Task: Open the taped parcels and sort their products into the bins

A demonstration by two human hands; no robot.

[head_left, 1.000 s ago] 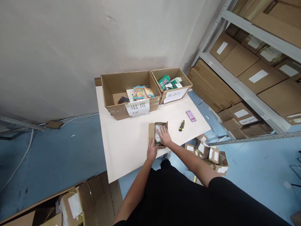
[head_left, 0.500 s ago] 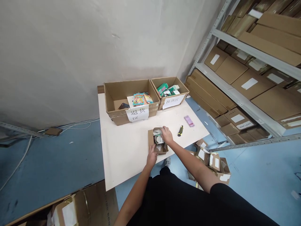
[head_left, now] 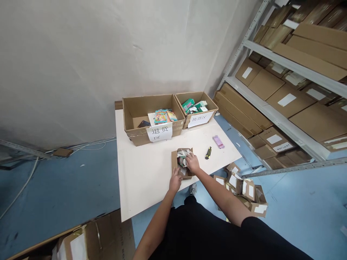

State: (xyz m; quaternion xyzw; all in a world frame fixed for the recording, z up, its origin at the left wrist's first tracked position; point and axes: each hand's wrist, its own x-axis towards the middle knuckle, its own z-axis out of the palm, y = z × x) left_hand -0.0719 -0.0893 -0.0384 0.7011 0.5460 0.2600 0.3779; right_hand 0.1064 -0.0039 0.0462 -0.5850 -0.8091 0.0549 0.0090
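Note:
A small open cardboard box (head_left: 175, 161) sits near the front edge of the white table (head_left: 146, 166). My left hand (head_left: 175, 180) rests against its near left corner, fingers curled on the cardboard. My right hand (head_left: 192, 162) is inside the box, fingers closed round a small white-wrapped item (head_left: 182, 159). What that item is cannot be made out.
A black-and-yellow utility knife (head_left: 208, 152) and a small pink object (head_left: 218, 141) lie right of the box. Two labelled cartons (head_left: 151, 112) (head_left: 199, 108) stand at the table's back. Small opened boxes (head_left: 244, 186) litter the floor; shelving with cartons (head_left: 284, 97) rises at right.
My right hand went from lying flat on the box's contents to gripping a wrapped item inside. The left hand stayed at the box's corner. The camera view tilted slightly.

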